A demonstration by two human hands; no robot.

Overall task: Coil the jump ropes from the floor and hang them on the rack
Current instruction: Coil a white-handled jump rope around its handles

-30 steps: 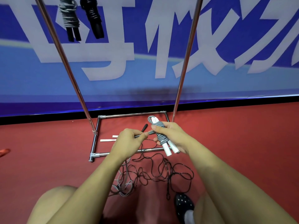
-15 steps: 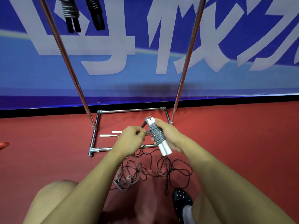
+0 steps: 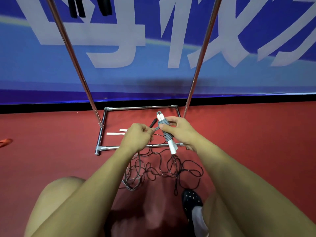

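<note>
Grey jump rope point(image 3: 165, 132), wound round its two white handles, held above the near bar of the rack point(image 3: 100, 134) base. The right hand point(image 3: 179, 132) grips the bundle at mid-length; the left hand point(image 3: 136, 137) pinches the free grey tail just left of it. The cord looks light and limp, likely to spring loose unless the tail is tucked; the stiff paired handles offer the firm hold. On the floor in front of the rack lies one loose black rope point(image 3: 171, 166), tangled with a pale cord; two white handles point(image 3: 116, 133) lie inside the base. Two coiled bundles point(image 3: 77, 7) hang at the rack's top.
</note>
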